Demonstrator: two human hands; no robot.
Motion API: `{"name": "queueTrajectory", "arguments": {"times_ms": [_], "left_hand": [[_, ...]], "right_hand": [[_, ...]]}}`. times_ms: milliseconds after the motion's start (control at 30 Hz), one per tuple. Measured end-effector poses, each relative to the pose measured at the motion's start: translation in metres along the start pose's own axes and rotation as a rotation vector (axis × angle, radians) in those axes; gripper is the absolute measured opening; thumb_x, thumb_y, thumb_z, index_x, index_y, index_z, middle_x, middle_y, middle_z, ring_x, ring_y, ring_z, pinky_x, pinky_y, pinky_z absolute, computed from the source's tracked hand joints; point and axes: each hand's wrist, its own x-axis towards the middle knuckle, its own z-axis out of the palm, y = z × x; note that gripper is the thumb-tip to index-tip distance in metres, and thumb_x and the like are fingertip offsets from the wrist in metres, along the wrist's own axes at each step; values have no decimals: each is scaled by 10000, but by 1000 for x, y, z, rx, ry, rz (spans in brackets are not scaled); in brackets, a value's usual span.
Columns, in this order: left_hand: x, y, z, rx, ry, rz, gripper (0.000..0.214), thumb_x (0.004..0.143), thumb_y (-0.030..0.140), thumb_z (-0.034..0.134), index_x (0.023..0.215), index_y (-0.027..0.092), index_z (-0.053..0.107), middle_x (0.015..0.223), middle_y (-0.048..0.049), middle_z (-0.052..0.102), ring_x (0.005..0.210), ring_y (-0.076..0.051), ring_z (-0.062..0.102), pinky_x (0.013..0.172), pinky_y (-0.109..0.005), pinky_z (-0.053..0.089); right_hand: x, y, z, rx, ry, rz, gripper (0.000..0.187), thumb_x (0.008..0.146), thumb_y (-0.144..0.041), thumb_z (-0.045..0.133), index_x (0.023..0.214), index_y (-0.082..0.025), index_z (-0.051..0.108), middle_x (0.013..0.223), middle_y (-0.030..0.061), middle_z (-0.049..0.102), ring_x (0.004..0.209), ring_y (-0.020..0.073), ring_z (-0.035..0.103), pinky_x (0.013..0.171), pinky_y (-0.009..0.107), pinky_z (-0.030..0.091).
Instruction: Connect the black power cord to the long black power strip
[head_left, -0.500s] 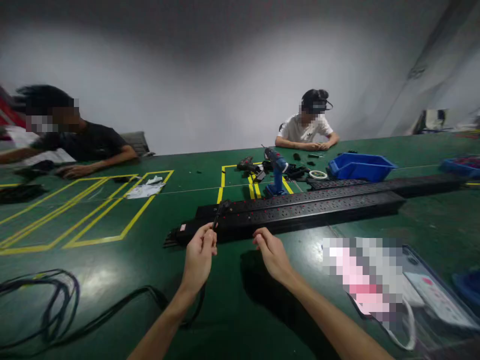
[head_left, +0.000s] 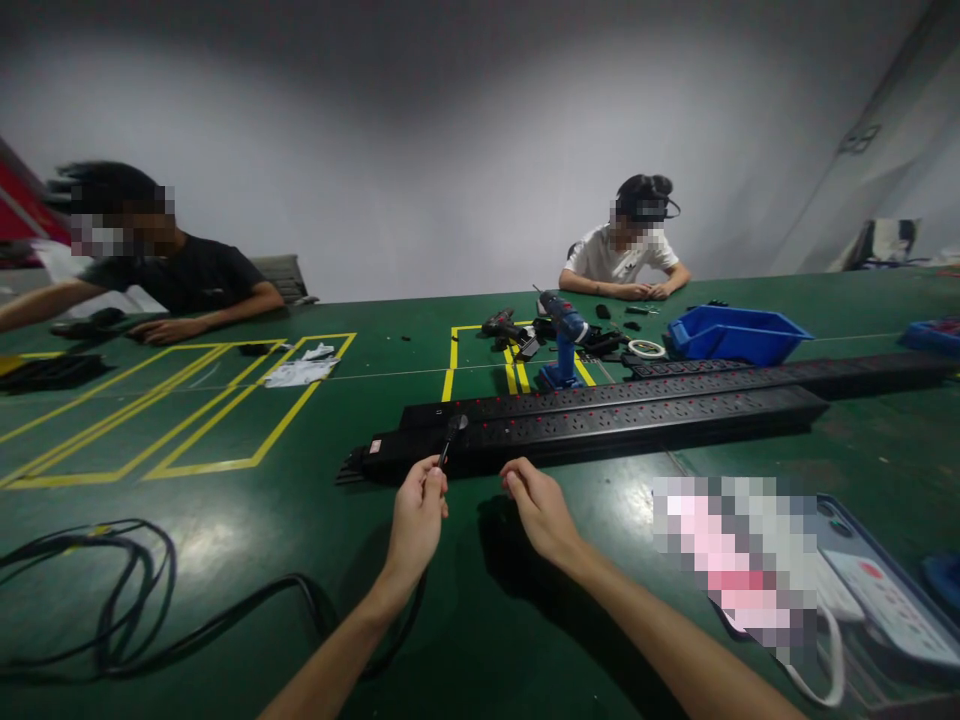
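My left hand (head_left: 418, 520) is closed around a black cable just below its plug (head_left: 456, 426). The plug points up and away, in front of the nearer black power strip (head_left: 600, 425); whether they touch I cannot tell. From under my left wrist the black cable (head_left: 247, 598) runs left into a loose coil. My right hand (head_left: 541, 505) is held just short of the strip's near side, its fingers curled in and nothing visible in them. Behind the nearer strip lies a second long power strip (head_left: 517, 401), parallel to it.
A blue cordless drill (head_left: 564, 345) stands behind the strips, beside a tape roll (head_left: 646, 349) and a blue bin (head_left: 739, 335). At right lie a phone (head_left: 885, 580) and a blurred pink item (head_left: 720, 550). Two people (head_left: 630, 245) sit across the green table (head_left: 247, 530).
The whole view has shifted slightly, so things appear farther right. My left hand still grips the plug's cable, and my right hand stays curled near the strip. The left co-worker's arm has risen slightly.
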Motion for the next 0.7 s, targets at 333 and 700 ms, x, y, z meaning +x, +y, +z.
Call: {"name": "queueTrajectory", "arguments": {"times_ms": [333, 700], "left_hand": [[-11, -2, 7, 15, -18, -31, 431, 868, 495, 515, 1134, 160, 565, 708, 40, 490, 507, -80, 466, 467, -217, 433], [-12, 2, 5, -55, -11, -97, 445, 806, 496, 594, 1097, 159, 574, 685, 51, 495, 494, -66, 445, 464, -200, 414]], "right_hand": [[77, -47, 20, -313, 7, 32, 405, 1000, -450, 306, 1274, -241, 519, 1141, 71, 661, 998, 205, 628, 829, 304, 447], [122, -70, 22, -630, -205, 71, 455, 897, -553, 413, 1112, -214, 628, 1099, 143, 695, 1020, 318, 651, 822, 434, 501]]}}
